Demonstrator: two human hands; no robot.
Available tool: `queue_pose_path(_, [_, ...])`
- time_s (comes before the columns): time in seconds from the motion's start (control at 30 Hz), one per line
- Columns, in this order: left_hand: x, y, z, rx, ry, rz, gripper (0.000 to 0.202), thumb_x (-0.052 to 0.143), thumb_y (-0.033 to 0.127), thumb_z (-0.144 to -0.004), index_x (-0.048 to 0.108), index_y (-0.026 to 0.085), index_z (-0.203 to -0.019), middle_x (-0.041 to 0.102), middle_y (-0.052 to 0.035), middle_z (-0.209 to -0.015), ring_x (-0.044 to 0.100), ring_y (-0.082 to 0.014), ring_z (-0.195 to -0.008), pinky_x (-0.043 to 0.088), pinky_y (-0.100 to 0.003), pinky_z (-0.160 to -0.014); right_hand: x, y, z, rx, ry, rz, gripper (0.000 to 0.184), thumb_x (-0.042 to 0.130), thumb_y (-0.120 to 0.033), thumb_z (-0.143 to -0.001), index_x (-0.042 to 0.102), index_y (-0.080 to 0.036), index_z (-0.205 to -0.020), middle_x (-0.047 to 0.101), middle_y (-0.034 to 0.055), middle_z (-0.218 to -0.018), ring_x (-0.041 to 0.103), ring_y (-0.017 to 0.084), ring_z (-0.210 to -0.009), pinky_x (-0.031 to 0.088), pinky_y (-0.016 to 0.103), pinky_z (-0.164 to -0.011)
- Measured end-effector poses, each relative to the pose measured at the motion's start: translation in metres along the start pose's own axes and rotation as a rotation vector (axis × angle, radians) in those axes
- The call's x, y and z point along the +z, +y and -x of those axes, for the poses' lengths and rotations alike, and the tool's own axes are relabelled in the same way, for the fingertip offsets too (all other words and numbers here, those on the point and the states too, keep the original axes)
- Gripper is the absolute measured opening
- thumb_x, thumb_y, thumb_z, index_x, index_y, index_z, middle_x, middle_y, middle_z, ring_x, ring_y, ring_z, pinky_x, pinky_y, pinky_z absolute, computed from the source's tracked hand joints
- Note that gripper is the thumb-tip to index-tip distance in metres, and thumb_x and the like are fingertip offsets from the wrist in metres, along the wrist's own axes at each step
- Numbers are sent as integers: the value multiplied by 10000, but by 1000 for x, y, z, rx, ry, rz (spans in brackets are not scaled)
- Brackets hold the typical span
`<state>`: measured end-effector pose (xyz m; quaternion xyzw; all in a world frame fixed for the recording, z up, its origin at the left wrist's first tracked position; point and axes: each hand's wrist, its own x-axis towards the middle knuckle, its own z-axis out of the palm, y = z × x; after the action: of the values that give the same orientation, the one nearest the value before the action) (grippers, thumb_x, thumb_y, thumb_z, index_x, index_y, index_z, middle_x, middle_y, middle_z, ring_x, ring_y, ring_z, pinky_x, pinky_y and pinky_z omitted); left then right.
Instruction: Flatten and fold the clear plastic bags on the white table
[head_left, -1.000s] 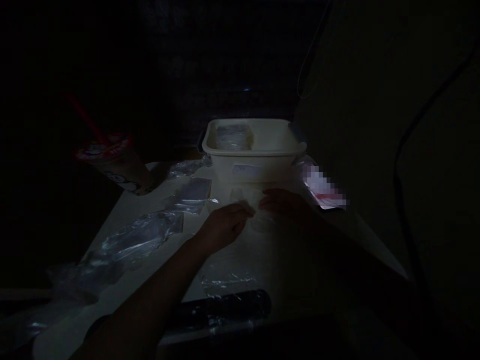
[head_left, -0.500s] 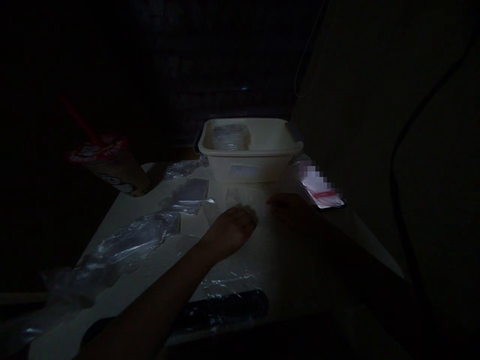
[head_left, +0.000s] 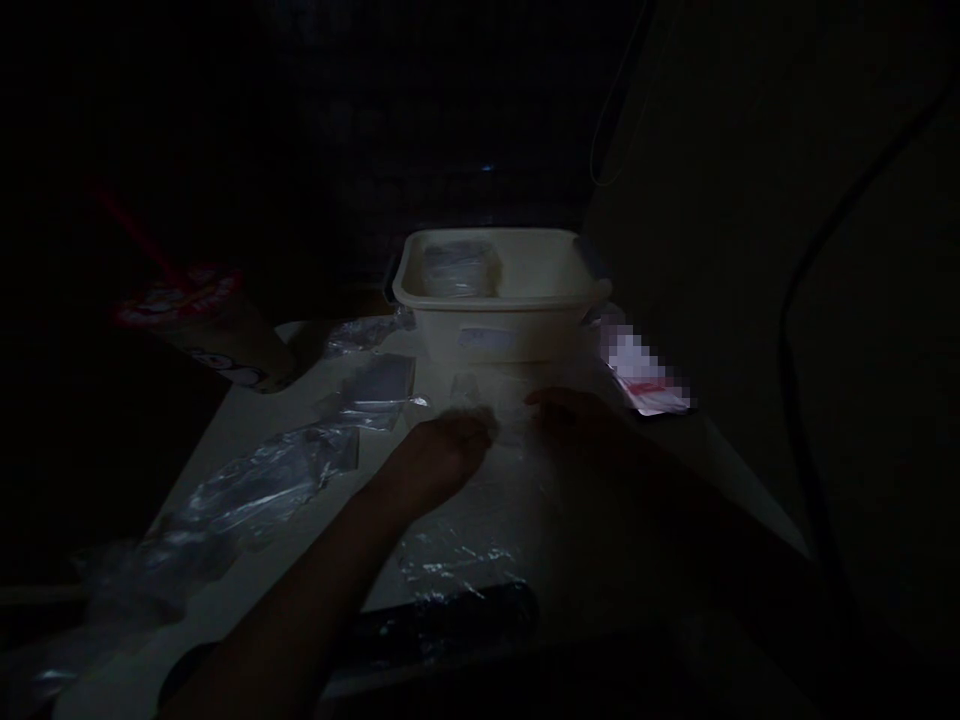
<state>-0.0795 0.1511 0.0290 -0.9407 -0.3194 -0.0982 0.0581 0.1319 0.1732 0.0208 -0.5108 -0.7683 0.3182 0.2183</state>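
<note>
The scene is very dark. My left hand [head_left: 442,455] rests knuckles-up on the white table [head_left: 300,520], fingers curled down onto a clear plastic bag [head_left: 495,405] that lies in front of the white tub [head_left: 499,330]. My right hand [head_left: 574,415] lies on the same bag's right side, mostly in shadow, and its fingers are hard to make out. Inside the tub a stack of clear packets [head_left: 459,268] sits at its left.
Clear plastic bags [head_left: 262,480] trail across the table's left side. A drink cup with a red straw [head_left: 202,325] stands at the far left. A phone [head_left: 645,385] lies right of the tub. A dark cylinder [head_left: 450,620] lies at the near edge.
My left hand has shifted slightly left and back over the bag; the right hand has stayed beside it. The view has drifted a little.
</note>
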Motion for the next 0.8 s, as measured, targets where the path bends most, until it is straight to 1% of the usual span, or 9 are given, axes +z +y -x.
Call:
queue_pose_path(0.07, [1,1,0,8,6,4,183,390,147,-781,562,117,-838,628,-72,-864,576,-153,-731,472,-272,-611,4,0,-1,-6,100,90,311,471,-272,-698,544,-135,-968,525,5,-643,457,100,-556,380,227,-530])
queue_pose_path(0.13, [2,2,-1,31,24,10,190,405,138,-770,559,107,-876,622,-78,-884,561,-160,-778,464,-280,-657,8,1,-2,-86,175,228,299,448,-222,-720,549,-145,-991,546,37,-718,481,132,-659,394,262,-618])
queue_pose_path(0.23, [0,3,-2,56,30,41,198,415,130,-760,563,101,-888,612,-74,-901,531,-156,-816,438,-280,-728,10,3,-4,-218,162,436,305,423,-117,-709,586,-161,-963,543,75,-805,465,177,-789,378,304,-707])
queue_pose_path(0.33, [-4,4,-3,23,-1,80,187,418,153,-760,570,110,-859,603,-65,-868,508,-156,-812,415,-293,-752,11,6,-6,-214,150,506,319,399,-93,-711,597,-167,-950,540,81,-823,459,184,-794,379,306,-710])
queue_pose_path(0.47, [-6,6,-2,-9,-26,125,189,409,194,-770,575,127,-830,591,-60,-842,497,-159,-806,402,-308,-752,15,7,-5,-191,215,476,304,408,-260,-764,570,-148,-996,556,87,-872,473,190,-811,373,310,-722])
queue_pose_path(0.53, [-4,5,-2,-18,-17,136,203,397,206,-781,573,125,-841,590,-68,-874,499,-161,-818,401,-310,-753,17,5,-3,-190,226,496,397,474,-398,-718,552,-155,-1022,557,88,-927,472,209,-847,363,325,-738])
queue_pose_path(0.6, [-2,5,-1,-24,7,150,230,380,218,-797,554,127,-917,582,-78,-929,496,-165,-860,394,-316,-772,18,3,-2,-203,216,531,456,503,-457,-680,539,-181,-1041,551,77,-965,466,218,-874,355,332,-744])
queue_pose_path(0.7, [0,6,-1,-18,24,165,256,378,254,-806,532,158,-987,576,-73,-952,488,-178,-901,387,-339,-787,16,1,-2,-205,203,563,329,463,-340,-732,551,-221,-1026,549,56,-974,460,205,-886,346,326,-750])
queue_pose_path(0.8, [-1,7,-2,-23,20,163,233,393,270,-800,565,163,-914,578,-73,-933,493,-186,-883,392,-351,-772,13,3,-4,-202,198,575,304,418,-191,-736,575,-209,-996,551,61,-985,456,202,-887,347,324,-752])
